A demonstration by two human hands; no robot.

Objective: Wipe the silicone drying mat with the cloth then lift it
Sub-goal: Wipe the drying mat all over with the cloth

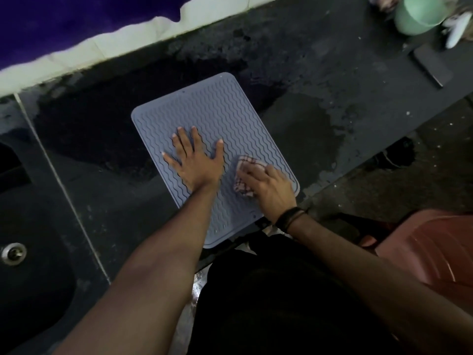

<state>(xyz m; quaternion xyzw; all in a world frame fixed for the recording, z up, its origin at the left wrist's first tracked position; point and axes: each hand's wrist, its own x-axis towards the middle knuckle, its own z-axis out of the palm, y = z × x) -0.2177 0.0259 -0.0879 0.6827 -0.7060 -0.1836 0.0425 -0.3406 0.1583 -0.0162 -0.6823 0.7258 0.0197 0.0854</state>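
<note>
Nearest the person, the near end of the silicone drying mat (pixel 220 111) runs up to and slightly over the front edge of the dark counter (pixel 320 73); the rest lies flat on the counter, its long side running away toward the back edge.

On the mat's near right part, the right hand (pixel 268 188) is curled over a bunched checked cloth (pixel 243 175), fingers bent down on top of it and pressing it onto the wavy ridges. Just beside it, the left hand (pixel 197 162) lies fully open, palm flat and fingers spread, holding nothing and pinning the mat in place.

The wipe appears to be under way, with the far half of the mat yet to be covered.

The mat looks thin, light and floppy, so it will likely sag when raised. Wet patches darken the counter around it, so it may cling underneath and be slippery. The overhanging near corner seems the easiest place to pinch and peel it up.

Farther off, near the right back corner, sit a dark phone (pixel 430 65) and a green cup (pixel 417 14). A sink (pixel 15 252) is at the left.
</note>
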